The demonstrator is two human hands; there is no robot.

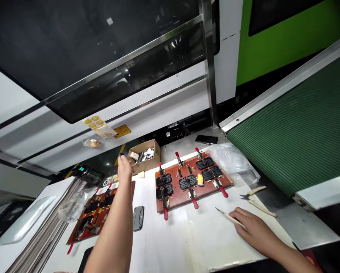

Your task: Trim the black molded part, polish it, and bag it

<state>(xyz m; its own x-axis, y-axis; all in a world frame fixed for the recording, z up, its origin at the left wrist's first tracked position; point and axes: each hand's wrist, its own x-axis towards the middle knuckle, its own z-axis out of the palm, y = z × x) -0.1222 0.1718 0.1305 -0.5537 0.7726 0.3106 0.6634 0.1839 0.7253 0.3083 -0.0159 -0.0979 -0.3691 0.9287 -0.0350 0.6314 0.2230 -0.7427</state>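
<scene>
Pinching the pale-handled tool (pixel 227 216), the right grip (pixel 251 228) has its long axis slanting, pointing forward-left toward the red-brown board (pixel 178 198) beyond on the white surface (pixel 170 240)! The left grip (pixel 124 168) hovers beside the cardboard box (pixel 147 165); can't tell whether it's clasping anything. Forward-right of the right grip runs a green conveyor (pixel 303 117).

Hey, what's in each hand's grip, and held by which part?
The right hand's grip has a pointed tool by its pale handle. Something small and dark shows at the left hand's grip; whether it's held can't be told.
</scene>
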